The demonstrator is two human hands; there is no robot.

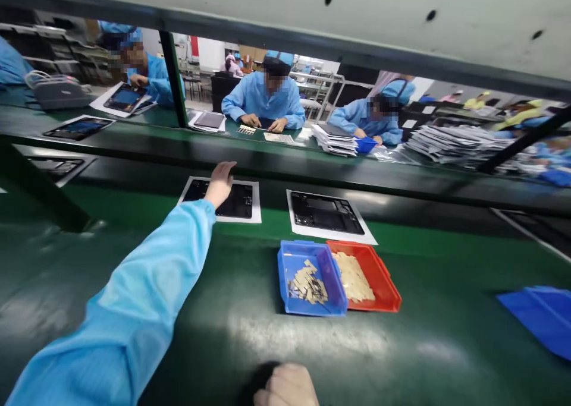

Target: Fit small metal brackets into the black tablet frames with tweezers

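Observation:
My left hand (220, 184) reaches forward over a black device panel (238, 201) lying on a white sheet (256, 204). Its fingers are stretched out with nothing visible in them; whether they touch the panel cannot be made out. At the bottom edge, my right hand (286, 386) is curled on the green table, its fingertips hidden. Right of the first panel lies a second black panel (328, 213) on its own white sheet. Nearer to me stand a blue bin (289, 306) and a red bin (392, 296), side by side, both holding small pale pieces.
A blue sheet-like item (542, 317) lies at the right. More panels lie along the line to the left and right. Dark posts (172, 79) and an overhead shelf (285, 13) frame the view. Across the bench sit several people in blue, with stacks of white sheets (450, 146).

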